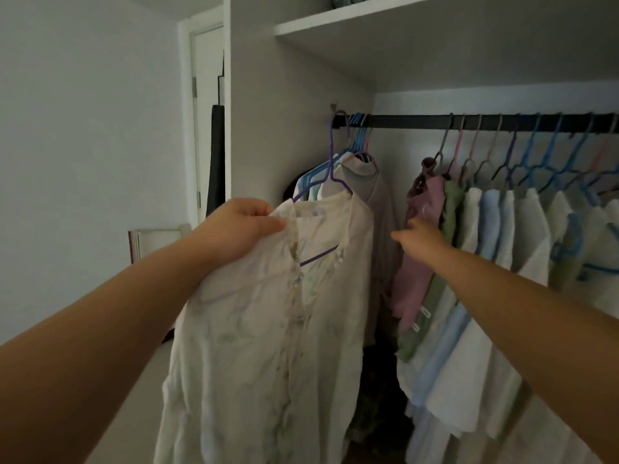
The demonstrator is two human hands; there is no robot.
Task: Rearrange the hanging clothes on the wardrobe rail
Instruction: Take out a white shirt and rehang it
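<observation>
I'm holding the cream shirt (268, 296) in my left grip (241, 226); right grip (420, 237) wide, nudging the pink top (422, 209). Purple hanger (331, 155) is risking unhooking from the rail (402, 122).

Single head-worn view, close, facing forward into the wardrobe rail (469, 122).

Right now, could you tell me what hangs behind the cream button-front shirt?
Behind the cream button-front shirt hang garments on blue hangers and a beige high-necked top. Their lower parts are covered.
</observation>
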